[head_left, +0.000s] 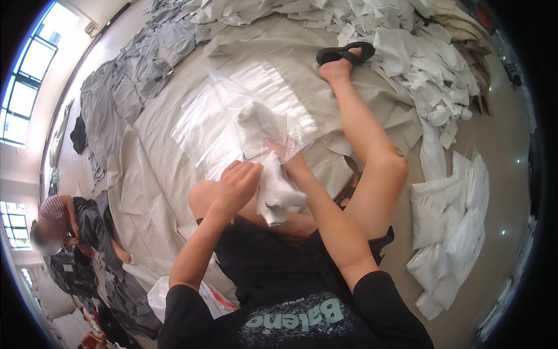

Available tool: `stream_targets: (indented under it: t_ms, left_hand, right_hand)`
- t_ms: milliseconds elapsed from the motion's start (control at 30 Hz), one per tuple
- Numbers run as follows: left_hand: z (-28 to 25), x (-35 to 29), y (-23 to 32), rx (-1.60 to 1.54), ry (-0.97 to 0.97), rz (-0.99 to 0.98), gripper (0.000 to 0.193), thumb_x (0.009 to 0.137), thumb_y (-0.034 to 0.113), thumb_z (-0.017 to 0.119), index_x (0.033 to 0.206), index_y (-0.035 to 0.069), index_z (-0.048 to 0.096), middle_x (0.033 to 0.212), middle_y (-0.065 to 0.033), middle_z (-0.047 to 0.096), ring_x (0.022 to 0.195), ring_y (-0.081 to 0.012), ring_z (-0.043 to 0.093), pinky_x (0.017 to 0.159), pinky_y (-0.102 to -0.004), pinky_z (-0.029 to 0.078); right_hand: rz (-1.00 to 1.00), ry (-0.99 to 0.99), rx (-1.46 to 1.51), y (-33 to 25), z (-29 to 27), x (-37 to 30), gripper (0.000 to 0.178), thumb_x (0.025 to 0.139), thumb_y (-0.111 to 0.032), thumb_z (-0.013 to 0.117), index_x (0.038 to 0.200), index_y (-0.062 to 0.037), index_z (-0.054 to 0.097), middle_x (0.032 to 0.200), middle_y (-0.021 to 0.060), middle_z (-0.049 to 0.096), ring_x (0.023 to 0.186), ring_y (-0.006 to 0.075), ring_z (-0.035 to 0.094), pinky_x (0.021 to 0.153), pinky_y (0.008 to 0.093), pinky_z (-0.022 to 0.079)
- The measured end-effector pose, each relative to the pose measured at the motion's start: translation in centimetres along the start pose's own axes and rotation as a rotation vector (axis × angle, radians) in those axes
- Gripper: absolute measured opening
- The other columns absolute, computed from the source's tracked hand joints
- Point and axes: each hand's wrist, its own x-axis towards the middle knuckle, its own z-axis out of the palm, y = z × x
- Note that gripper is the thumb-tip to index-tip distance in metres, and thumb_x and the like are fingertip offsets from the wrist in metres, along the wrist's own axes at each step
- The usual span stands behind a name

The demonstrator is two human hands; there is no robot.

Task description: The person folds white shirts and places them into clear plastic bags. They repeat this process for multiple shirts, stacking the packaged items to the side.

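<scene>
A clear plastic bag (231, 93) is partly filled with white folded cloth (256, 121), probably a garment. More of the white cloth (280, 195) hangs out of the bag's near end, over my lap. My left hand (240, 179) is closed in a fist at the bag's near edge, beside the cloth; its fingertips are hidden. My right hand (281, 151) reaches under the clear film, its fingers bent against the cloth and partly blurred. Beneath lies a spread of flat clear plastic bags (203, 125) on the beige sheet.
Grey garments (116, 93) are heaped at far left, white garments (430, 64) at far right. Filled white packages (444, 215) lie on the right-hand floor. A beige cloth sheet (151, 192) covers the floor around my legs. Another person (61, 218) sits at the left, handling dark cloth.
</scene>
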Motion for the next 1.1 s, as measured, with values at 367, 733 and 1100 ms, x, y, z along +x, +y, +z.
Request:
stream_targets:
  t_ms: [367,733,1100]
  left_hand:
    - [2.9,-5.6,1.6,-0.165,0.275,-0.311,0.018,0.093,-0.001,0.077,0.101,0.001,0.061,0.078,-0.0157,0.068,0.068,-0.0337,0.070,0.061,-0.0410,0.053]
    - [8.2,-8.5,2.0,-0.571,0.354,-0.985,0.036,0.095,0.002,0.071,0.124,0.001,0.051,0.081,-0.0187,0.068,0.073,-0.0309,0.073,0.062,-0.0430,0.053]
    - [10.9,-7.0,-2.6,-0.128,-0.077,-0.837,0.037,0.091,0.007,0.064,0.124,0.005,0.049,0.077,-0.0271,0.070,0.074,-0.0500,0.069,0.067,-0.0597,0.052]
  right_hand:
    - [0.010,0.203,-0.226,1.5,-1.4,6.2,0.090,0.082,-0.061,0.083,0.134,0.0101,0.061,0.112,0.0240,0.075,0.100,0.0350,0.076,0.088,0.0412,0.060]
    - [-0.041,0.378,-1.070,-6.0,3.9,3.4,0.129,0.080,-0.068,0.080,0.166,0.0036,0.017,0.129,0.0354,0.068,0.125,0.0489,0.066,0.106,0.0469,0.054]
    - [-0.778,0.311,-1.590,1.1,0.0,2.2,0.070,0.095,-0.042,0.069,0.156,-0.0114,0.054,0.171,0.0242,0.029,0.158,0.0481,0.025,0.128,0.0676,0.017]
